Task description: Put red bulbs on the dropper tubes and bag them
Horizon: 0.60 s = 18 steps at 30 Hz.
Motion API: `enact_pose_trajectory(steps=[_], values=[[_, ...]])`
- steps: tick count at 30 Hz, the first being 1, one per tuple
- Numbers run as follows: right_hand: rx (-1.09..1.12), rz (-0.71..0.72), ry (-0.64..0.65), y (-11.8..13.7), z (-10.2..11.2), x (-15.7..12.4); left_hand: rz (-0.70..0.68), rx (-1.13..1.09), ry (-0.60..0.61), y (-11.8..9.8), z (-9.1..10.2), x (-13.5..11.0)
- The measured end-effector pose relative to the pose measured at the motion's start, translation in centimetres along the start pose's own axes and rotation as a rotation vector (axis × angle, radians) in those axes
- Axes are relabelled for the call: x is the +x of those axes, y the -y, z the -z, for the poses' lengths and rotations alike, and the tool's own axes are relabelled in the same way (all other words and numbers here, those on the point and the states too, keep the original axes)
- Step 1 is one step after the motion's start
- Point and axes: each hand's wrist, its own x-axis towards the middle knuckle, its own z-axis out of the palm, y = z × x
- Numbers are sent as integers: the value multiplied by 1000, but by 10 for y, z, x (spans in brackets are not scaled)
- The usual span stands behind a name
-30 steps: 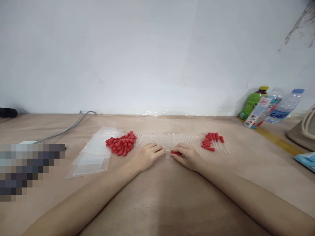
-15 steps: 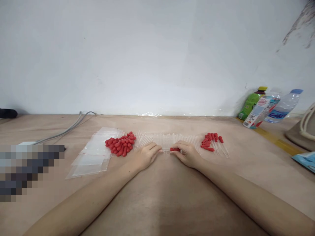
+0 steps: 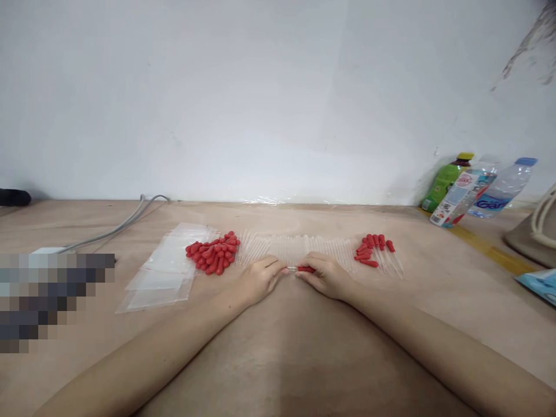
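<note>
My left hand (image 3: 259, 279) pinches the clear glass tube of a dropper, and my right hand (image 3: 326, 275) pinches the red rubber bulb (image 3: 306, 269) at its other end; the two hands almost touch. Behind them lies a row of several clear glass tubes (image 3: 295, 248). A pile of red rubber bulbs (image 3: 214, 253) sits to the left of my left hand. To the right of my right hand lie several finished droppers with red bulbs (image 3: 373, 249).
A stack of clear plastic bags (image 3: 167, 272) lies left of the bulb pile. A grey cable (image 3: 117, 229) runs along the wooden table (image 3: 286, 347). Three bottles (image 3: 473, 188) lean against the white wall at the right, beside a bag handle (image 3: 542, 217).
My hands have drawn closer together, with the red bulb sliding a little left toward the tube in my left hand.
</note>
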Motion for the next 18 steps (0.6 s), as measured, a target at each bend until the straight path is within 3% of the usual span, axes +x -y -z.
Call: enact_pose_trajectory(steps=[10, 18], values=[[16, -9, 1, 0, 0, 4, 16, -30, 16, -3, 2, 3], [496, -338, -141, -7, -3, 5, 134, -104, -11, 1, 2, 5]])
